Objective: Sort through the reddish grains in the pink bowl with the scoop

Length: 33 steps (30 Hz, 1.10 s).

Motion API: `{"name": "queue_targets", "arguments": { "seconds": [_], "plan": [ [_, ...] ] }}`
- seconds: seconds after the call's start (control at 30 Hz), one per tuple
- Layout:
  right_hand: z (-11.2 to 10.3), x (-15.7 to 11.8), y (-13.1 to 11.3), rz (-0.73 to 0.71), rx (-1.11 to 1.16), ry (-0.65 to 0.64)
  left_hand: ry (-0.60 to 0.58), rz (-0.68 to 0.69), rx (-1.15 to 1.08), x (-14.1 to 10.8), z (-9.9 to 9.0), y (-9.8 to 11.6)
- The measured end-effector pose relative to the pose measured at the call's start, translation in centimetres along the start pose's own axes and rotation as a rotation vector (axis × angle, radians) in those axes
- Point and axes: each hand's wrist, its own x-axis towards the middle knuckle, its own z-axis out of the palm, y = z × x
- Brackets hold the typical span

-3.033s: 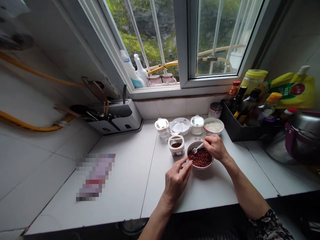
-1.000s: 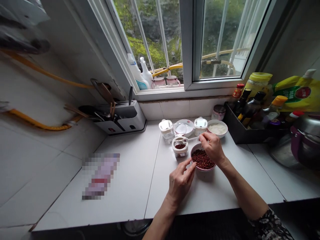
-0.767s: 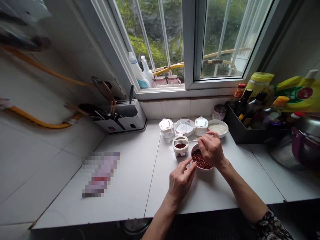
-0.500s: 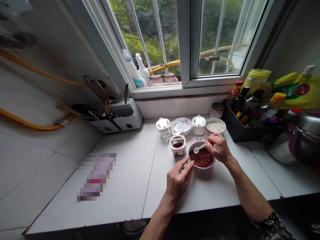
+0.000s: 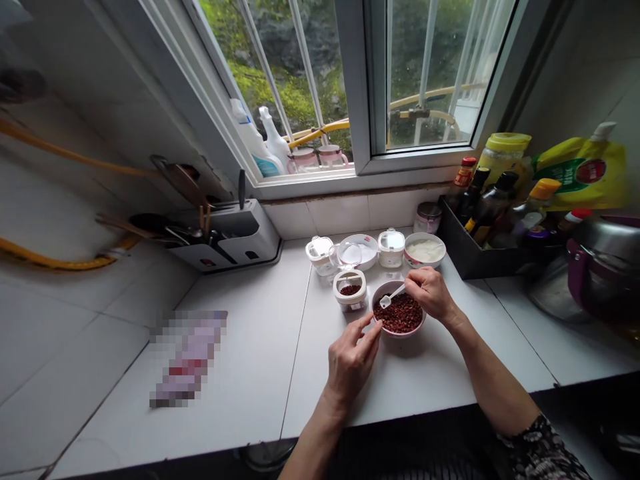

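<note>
Sitting on the white countertop (image 5: 240, 360) is a small bowl (image 5: 400, 335) mostly filled with dark red peppercorns (image 5: 403, 316). A little white plastic spoon (image 5: 392, 297) is pinched by its handle end in the right hand (image 5: 429, 293), thumb and fingertips closed together on it, the other fingers curled in. Its scoop is held over the peppercorns by the back left part of the rim; whether they're touched by it can't really be told. The bowl's left rim is touched by the thumb and index fingertip of the left hand (image 5: 350, 357), set just slightly apart, other fingers loosely bent. Can't tell if the rim is actually gripped or just lightly steadied. More peppercorns are held in an uncovered clear jar (image 5: 351, 303) just left of the bowl, the two kept apart.
</note>
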Motion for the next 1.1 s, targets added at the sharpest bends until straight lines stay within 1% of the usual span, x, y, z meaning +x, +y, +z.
{"name": "queue_targets", "arguments": {
  "seconds": [0.2,0.4,0.5,0.83,0.97,1.1],
  "plan": [
    [0.1,0.0,0.3,0.028,0.034,0.001,0.015,0.007,0.006,0.1,0.0,0.0],
    [0.7,-0.1,0.4,-0.024,-0.016,-0.042,0.021,0.009,0.002,0.1,0.1,0.1],
    [1.0,-0.2,0.4,-0.028,-0.008,-0.066,0.023,0.006,-0.003,0.1,0.1,0.1],
    [0.4,-0.1,0.7,-0.061,0.002,-0.159,0.012,0.005,0.002,0.0,0.0,0.0],
    [0.7,-0.2,0.5,-0.054,0.011,-0.185,0.007,0.002,-0.006,-0.1,0.1,0.0],
    [0.8,-0.1,0.5,-0.018,0.019,-0.173,0.0,0.001,-0.007,-0.1,0.1,0.0]
  ]
}}
